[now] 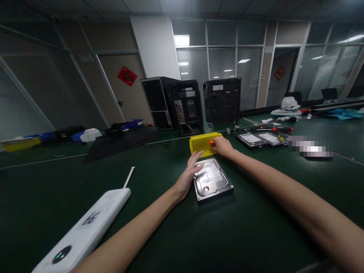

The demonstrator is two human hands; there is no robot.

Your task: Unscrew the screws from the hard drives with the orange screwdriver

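A silver hard drive (212, 179) lies flat on the green table before me, its metal cover upward. My left hand (187, 177) rests along the drive's left side with fingers stretched out, the thumb over its top. Just behind the drive is a yellow plastic tray (201, 144), its inside facing me. My right hand (223, 146) is closed at the tray's right part, around a small orange-ended tool (212, 143); most of the tool is hidden by the fingers, so I cannot tell its exact kind.
Two more hard drives (250, 139) lie to the right, with a red-and-black screwdriver (281, 129) behind them. Computer cases (186, 108) stand at the back, near a clear glass jar (208, 127). A white device marked 39 (93, 223) occupies the front left. A black mat (119, 142) lies behind it.
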